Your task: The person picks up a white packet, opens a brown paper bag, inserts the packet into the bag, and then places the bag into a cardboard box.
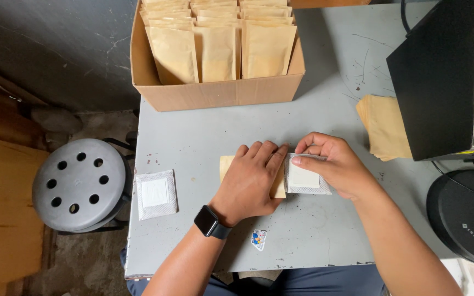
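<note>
Left hand (253, 181) lies flat and unclenched on a tan paper pouch (226, 164), covering most of it, so its opening is hidden. Right hand (333, 164) pinches a white mesh-edged sachet (305, 180) at the pouch's right end, on the grey worktop (193, 137); whether the sachet's left edge sits inside the pouch is unclear.

kraft pouch (227, 164): mostly hidden under the left hand (250, 181)
black machine (445, 77): cut by the right edge
</note>
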